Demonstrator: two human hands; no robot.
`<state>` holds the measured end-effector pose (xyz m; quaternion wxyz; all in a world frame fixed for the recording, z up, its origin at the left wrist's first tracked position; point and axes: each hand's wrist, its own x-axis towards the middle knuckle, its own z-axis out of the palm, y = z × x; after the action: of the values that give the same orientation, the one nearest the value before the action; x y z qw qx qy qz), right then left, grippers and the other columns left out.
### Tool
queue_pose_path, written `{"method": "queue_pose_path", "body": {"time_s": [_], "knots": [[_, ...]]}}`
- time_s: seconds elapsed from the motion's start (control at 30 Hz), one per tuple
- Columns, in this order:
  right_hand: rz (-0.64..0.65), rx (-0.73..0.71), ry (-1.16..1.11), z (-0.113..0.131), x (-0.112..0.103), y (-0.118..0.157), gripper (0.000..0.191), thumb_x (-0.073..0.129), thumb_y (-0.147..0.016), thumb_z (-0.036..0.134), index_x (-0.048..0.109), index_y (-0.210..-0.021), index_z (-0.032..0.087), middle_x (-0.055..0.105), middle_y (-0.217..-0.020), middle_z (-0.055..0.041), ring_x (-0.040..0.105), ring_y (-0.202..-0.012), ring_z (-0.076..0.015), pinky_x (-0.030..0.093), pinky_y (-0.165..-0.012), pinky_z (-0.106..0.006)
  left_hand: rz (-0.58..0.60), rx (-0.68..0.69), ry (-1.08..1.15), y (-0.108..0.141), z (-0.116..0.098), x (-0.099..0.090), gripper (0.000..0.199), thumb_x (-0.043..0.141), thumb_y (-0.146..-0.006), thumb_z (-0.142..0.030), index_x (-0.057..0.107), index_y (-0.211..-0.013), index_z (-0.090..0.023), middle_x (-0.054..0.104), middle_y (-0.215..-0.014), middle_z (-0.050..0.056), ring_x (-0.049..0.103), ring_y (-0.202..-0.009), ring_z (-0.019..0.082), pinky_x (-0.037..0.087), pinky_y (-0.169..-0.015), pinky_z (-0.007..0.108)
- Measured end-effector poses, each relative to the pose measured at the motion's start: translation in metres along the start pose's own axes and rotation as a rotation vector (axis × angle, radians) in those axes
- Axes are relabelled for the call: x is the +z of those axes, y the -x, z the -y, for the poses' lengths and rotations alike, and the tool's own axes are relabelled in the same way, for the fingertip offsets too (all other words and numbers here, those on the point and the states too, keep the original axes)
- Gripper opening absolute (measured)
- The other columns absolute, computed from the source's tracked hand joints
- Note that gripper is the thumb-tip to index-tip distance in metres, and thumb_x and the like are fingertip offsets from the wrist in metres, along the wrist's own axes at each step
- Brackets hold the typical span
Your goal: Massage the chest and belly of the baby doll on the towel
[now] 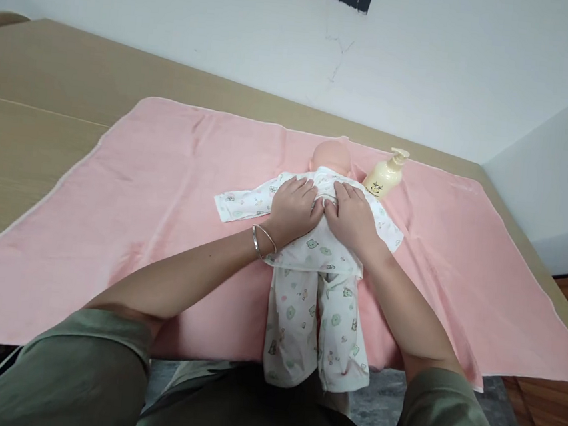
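A baby doll (331, 156) lies on a pink blanket (208, 165), dressed in a white printed top (328, 249) and matching trousers (296, 321). Its head points away from me, and its trouser legs hang over the near edge. My left hand (294, 207) rests flat on the left part of the doll's upper body, fingers stretched toward the head. On the right part, my right hand (351, 214) lies the same way. The two thumbs nearly meet in the middle, and the cloth shows folds between the hands. The doll's face is not visible.
A cream pump bottle (385, 174) leans on the blanket right of the doll's head. The blanket covers part of a wooden table (72, 65), which stands against a white wall (206, 25). Brown wooden furniture (553, 413) is at the lower right.
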<state>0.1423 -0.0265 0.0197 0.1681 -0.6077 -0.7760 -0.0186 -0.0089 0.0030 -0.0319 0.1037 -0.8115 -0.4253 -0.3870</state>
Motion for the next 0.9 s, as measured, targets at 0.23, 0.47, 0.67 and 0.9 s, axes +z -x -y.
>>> {"method": "queue_pose_path", "body": {"time_s": [0.23, 0.47, 0.67, 0.9], "knots": [[0.034, 0.033, 0.006, 0.005, 0.006, 0.005, 0.057, 0.037, -0.097, 0.028, 0.043, -0.144, -0.004, 0.050, -0.147, -0.0259, 0.044, -0.141, -0.0350, 0.033, -0.120, -0.049, 0.042, -0.070, 0.093, 0.002, 0.001, 0.005, 0.042, 0.041, -0.094, -0.028, 0.064, -0.120, -0.006, 0.066, -0.128, 0.021, 0.058, -0.126, 0.036, 0.047, -0.105, 0.056], [-0.008, 0.081, 0.048, 0.019, 0.004, 0.013, 0.050, 0.034, -0.097, 0.023, 0.054, -0.136, 0.001, 0.061, -0.137, -0.0244, 0.054, -0.134, -0.0345, 0.044, -0.112, -0.049, 0.116, 0.038, 0.109, 0.000, 0.003, 0.007, 0.046, 0.035, -0.096, -0.023, 0.055, -0.130, 0.000, 0.056, -0.139, 0.026, 0.047, -0.138, 0.036, 0.038, -0.115, 0.058], [0.094, 0.051, -0.097, -0.006, 0.003, -0.006, 0.061, 0.042, -0.096, 0.028, 0.037, -0.149, 0.000, 0.037, -0.158, -0.0208, 0.031, -0.150, -0.0329, 0.028, -0.124, -0.048, 0.068, 0.056, 0.135, 0.002, 0.000, 0.006, 0.039, 0.034, -0.097, -0.020, 0.061, -0.122, -0.005, 0.065, -0.129, 0.022, 0.056, -0.130, 0.032, 0.043, -0.113, 0.056], [-0.067, 0.052, 0.090, 0.016, 0.006, 0.013, 0.048, 0.035, -0.098, 0.024, 0.056, -0.133, -0.003, 0.064, -0.131, -0.0256, 0.056, -0.130, -0.0335, 0.039, -0.115, -0.046, 0.191, -0.045, 0.188, -0.001, 0.001, 0.004, 0.049, 0.038, -0.095, -0.025, 0.050, -0.136, -0.003, 0.047, -0.147, 0.027, 0.040, -0.143, 0.038, 0.035, -0.116, 0.061]]}}
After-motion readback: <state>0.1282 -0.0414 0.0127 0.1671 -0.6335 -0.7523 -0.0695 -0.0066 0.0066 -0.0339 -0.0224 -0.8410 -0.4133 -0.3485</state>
